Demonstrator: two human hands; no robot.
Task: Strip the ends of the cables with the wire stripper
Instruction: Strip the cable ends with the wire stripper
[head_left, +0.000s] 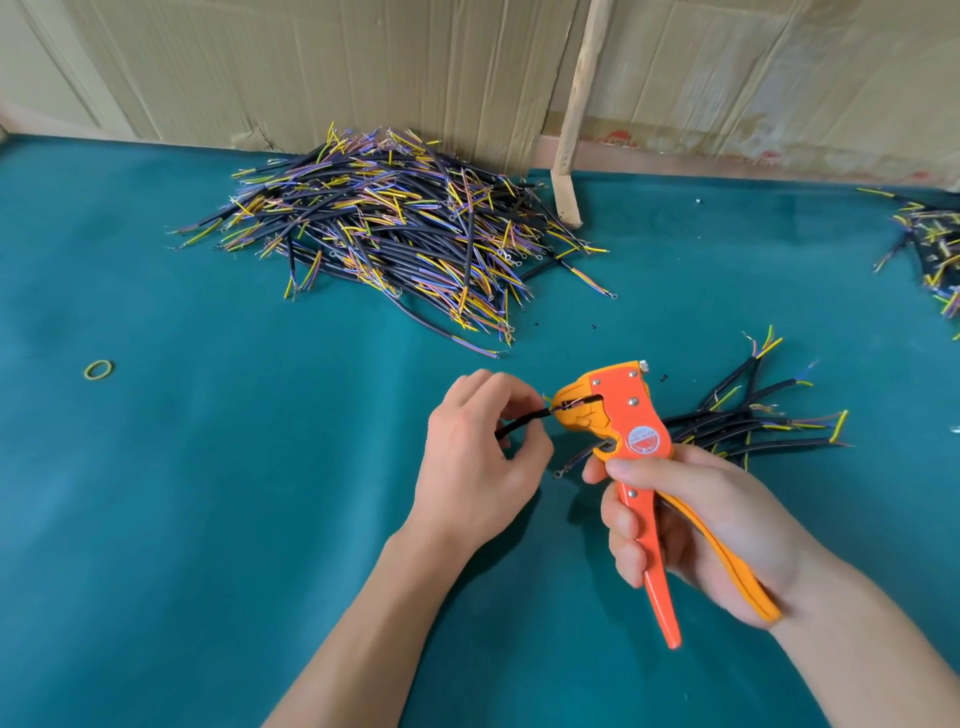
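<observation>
My right hand (696, 525) grips the two handles of an orange wire stripper (631, 431), whose jaws point left. My left hand (480, 457) pinches a short black cable (522, 422) between thumb and fingers. The cable's right end sits inside the stripper's jaws, where thin coloured cores show. A small bundle of black cables (753, 421) with coloured cores lies on the table just behind the stripper, to the right.
A large heap of black cables (395, 228) with yellow, blue and pink cores lies at the back centre of the green table (208, 493). Another cable pile (935, 249) sits at the right edge. A yellow rubber band (98, 370) lies at left. Cardboard and a wooden stick (569, 156) stand behind.
</observation>
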